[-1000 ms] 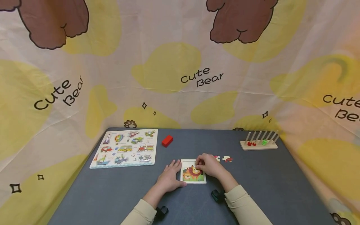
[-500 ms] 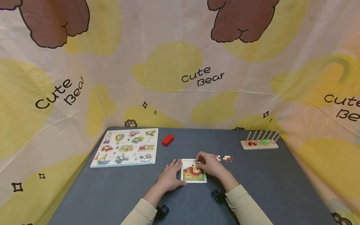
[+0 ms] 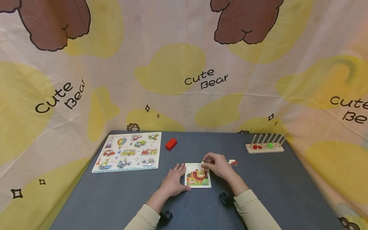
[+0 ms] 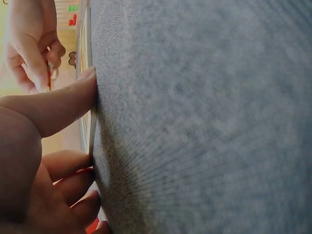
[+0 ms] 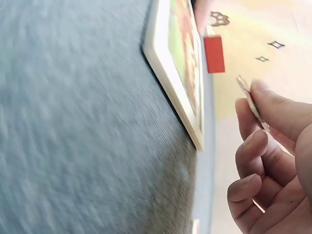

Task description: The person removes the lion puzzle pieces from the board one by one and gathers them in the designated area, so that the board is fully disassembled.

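Note:
A small framed jigsaw puzzle (image 3: 198, 186) with a lion picture lies in the middle of the table. My left hand (image 3: 173, 182) rests at its left side, straight fingers along the left edge and thumb (image 4: 73, 100) at the near edge. Over the frame's upper right corner, my right hand (image 3: 219, 166) pinches a thin puzzle piece (image 5: 251, 102) between thumb and forefinger. From the right wrist, that piece shows edge-on, raised above the frame. Just right of this hand lies a loose red-and-white puzzle piece (image 3: 234, 162), partly covered by it.
A white board with vehicle pictures (image 3: 115, 156) lies at the back left. Beside it is a red block (image 3: 171, 144). A wooden peg stand (image 3: 264, 148) with red and green beads stands at the back right. A patterned cloth (image 3: 172, 105) hangs behind the table.
My right hand has shifted up and right from the lion picture to the frame's corner, uncovering more of the lion and hiding a loose piece. My left hand stays put.

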